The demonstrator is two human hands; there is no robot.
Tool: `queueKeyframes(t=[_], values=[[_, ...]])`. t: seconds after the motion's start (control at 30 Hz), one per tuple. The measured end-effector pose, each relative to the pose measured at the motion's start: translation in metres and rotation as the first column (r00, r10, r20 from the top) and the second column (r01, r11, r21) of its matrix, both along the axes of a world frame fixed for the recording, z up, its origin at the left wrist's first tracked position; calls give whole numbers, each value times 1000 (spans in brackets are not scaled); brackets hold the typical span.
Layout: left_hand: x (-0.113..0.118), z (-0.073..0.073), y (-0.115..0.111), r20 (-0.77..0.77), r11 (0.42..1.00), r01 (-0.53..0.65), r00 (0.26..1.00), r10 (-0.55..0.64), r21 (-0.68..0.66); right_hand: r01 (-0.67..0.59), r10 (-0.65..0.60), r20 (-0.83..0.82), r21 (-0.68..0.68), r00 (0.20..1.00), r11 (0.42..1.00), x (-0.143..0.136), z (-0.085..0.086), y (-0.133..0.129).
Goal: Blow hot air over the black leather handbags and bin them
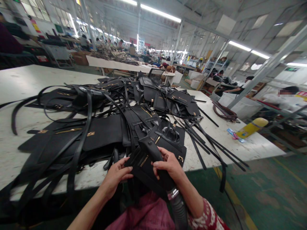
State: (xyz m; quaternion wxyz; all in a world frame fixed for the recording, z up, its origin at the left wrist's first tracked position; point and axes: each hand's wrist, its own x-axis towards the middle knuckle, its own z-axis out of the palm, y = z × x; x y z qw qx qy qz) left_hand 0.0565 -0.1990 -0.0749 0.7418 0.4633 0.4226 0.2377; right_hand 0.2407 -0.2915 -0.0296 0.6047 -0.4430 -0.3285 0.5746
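Observation:
My right hand is wrapped round a thick black hose nozzle, with a metal clamp and a ribbed hose below it. The nozzle's flat mouth points up and away, over the bags. My left hand pinches the edge of a black bag between thumb and fingers. This bag has card slots and a gold zipper; the nozzle hides part of it. Just beyond lies another black bag with a gold buckle. A large black bag with a gold zipper rests to the left.
Black bags with long straps are piled across the white table, some straps hanging over its edge. A yellow cylinder, a blue-and-white packet and coiled brown straps sit at the right. Other people work farther back.

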Motion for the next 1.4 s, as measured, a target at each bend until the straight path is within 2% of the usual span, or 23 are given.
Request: queueKeyframes(t=[0.1,0.27,0.37,0.5,0.57,0.63,0.77,0.83,0.93,1.0,1.17,1.3,1.4], values=[[9,4,7,-23,1000,-5,1000,5,9,28,-27,25,-56,999,998,7,-4,-23],[19,-7,16,-27,998,-30,999,29,-47,29,-30,0,-144,1000,989,4,-13,-58],[17,-11,17,-23,998,-27,999,26,-58,7,-9,-12,-175,1000,985,1,-15,-68],[14,-10,11,-5,998,12,1000,-13,-59,-60,58,-15,-217,998,974,-5,-16,-68],[13,-12,6,-19,996,70,997,-71,-54,-100,98,-19,-205,995,974,-9,-19,-63],[11,-14,-1,-56,990,133,989,-135,-46,-86,82,-31,-175,996,981,-9,-21,-58],[5,-11,-9,-144,964,264,953,-265,-21,175,-174,19,-111,985,978,11,-17,-49],[6,-4,-8,-154,958,286,948,-279,28,232,-223,90,-103,971,967,30,-12,-46],[20,5,1,-144,966,240,964,-225,95,180,-157,167,-130,973,975,56,-5,-40],[34,5,8,-97,969,232,970,-223,82,136,-106,190,-155,976,978,68,-3,-30],[65,-9,13,-42,951,266,964,-263,156,19,28,204,-225,979,974,84,-1,17],[70,-20,3,-19,943,276,961,-277,186,-9,64,211,-249,975,968,94,-4,62],[65,-23,-6,-5,946,291,956,-293,142,34,11,232,-186,973,982,96,-6,81]])
